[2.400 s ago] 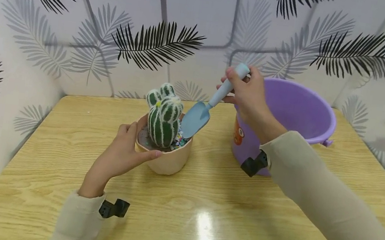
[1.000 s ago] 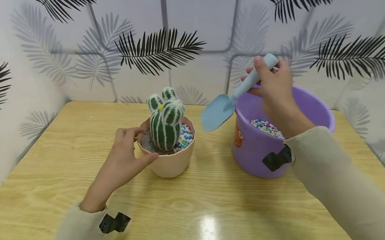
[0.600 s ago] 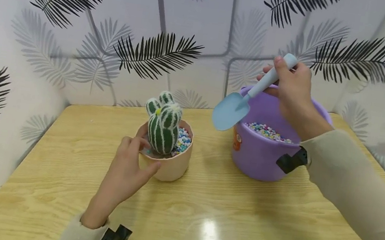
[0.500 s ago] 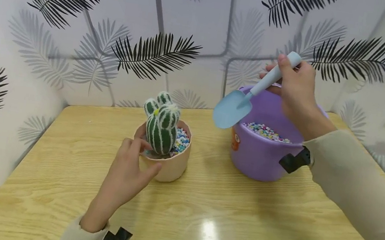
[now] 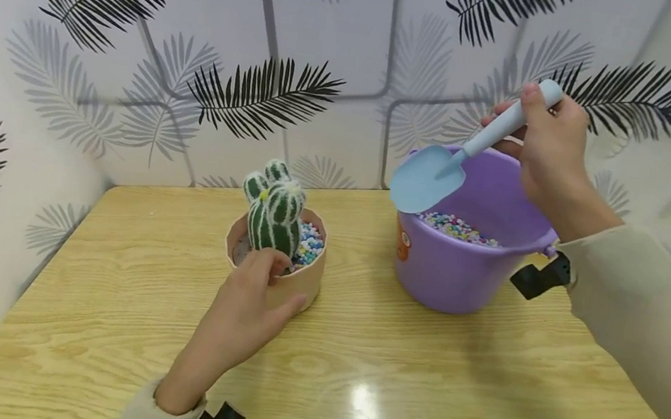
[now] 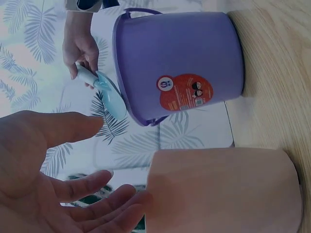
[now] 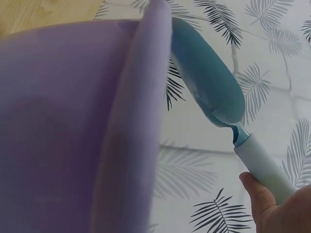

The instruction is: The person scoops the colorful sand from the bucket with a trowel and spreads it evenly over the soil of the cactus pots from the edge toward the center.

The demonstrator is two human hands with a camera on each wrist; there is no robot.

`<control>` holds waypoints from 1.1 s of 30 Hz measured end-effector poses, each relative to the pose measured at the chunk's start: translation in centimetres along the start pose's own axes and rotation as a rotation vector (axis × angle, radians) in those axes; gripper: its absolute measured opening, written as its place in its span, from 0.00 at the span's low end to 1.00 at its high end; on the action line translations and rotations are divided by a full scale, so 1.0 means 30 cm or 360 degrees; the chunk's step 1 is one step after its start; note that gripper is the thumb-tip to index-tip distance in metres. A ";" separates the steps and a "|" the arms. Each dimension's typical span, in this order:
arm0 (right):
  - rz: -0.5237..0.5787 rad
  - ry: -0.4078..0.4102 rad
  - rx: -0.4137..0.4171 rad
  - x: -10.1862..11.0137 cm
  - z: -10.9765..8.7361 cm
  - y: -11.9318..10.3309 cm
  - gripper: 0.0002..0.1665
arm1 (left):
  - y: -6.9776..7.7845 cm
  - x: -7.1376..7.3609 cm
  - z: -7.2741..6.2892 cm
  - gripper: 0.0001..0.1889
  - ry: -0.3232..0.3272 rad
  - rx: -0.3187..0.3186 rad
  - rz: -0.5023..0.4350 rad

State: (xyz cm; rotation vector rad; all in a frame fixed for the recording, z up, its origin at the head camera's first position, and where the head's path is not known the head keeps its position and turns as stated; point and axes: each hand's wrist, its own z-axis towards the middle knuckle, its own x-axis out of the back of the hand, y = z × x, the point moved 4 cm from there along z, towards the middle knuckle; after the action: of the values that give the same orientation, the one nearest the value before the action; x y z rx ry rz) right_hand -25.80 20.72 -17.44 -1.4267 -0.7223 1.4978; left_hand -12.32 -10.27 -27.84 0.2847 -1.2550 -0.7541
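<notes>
My right hand (image 5: 555,147) grips the pale handle of a light blue trowel (image 5: 426,181). The trowel's blade overlaps the left rim of a purple bucket (image 5: 445,275) in the head view, and nothing shows on it. Colourful beads (image 5: 458,229) lie inside the bucket. My left hand (image 5: 246,308) is at the front of a peach flowerpot (image 5: 301,289), fingertips at the rim and thumb held apart. In the left wrist view its fingers are loosely bent beside the pot wall. A green, white-striped cactus (image 5: 275,229) stands in the pot, with beads (image 5: 310,245) on its right side.
Both containers stand on a wood-grain table (image 5: 136,296), the bucket to the right of the pot. A leaf-patterned wall covering (image 5: 335,30) rises right behind the table. The bucket's side carries an orange sticker (image 6: 187,92).
My right hand has lifted the trowel out of the pot and carried it right to the bucket. My left hand has loosened from the pot's left side and slid to its front rim.
</notes>
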 end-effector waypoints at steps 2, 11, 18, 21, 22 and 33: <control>0.0015 -0.0007 0.0012 0.003 0.000 -0.008 0.13 | 0.005 -0.008 0.001 0.18 0.0000 -0.0016 -0.0015; -0.0078 0.0023 0.0060 0.029 0.008 -0.032 0.13 | 0.041 -0.048 0.019 0.20 -0.0058 -0.0057 -0.0053; -0.0200 0.0062 0.0090 0.052 0.014 -0.031 0.14 | 0.087 -0.073 0.050 0.25 -0.0124 -0.0105 -0.0090; -0.0240 0.0071 0.0089 0.058 0.020 -0.027 0.14 | 0.101 -0.081 0.065 0.25 -0.0129 -0.0119 -0.0095; -0.0249 0.0076 0.0084 0.060 0.023 -0.026 0.14 | 0.105 -0.084 0.069 0.25 -0.0129 -0.0119 -0.0099; -0.0306 0.0130 0.0042 0.074 0.051 -0.005 0.12 | 0.128 -0.130 0.136 0.29 -0.0138 -0.0119 -0.0230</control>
State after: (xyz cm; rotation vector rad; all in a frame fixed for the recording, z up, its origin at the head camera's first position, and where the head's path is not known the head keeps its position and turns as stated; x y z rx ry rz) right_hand -27.05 23.03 -18.03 -1.3506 -0.7636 1.2894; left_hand -15.17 -4.08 -27.25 0.2861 -1.2947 -0.9441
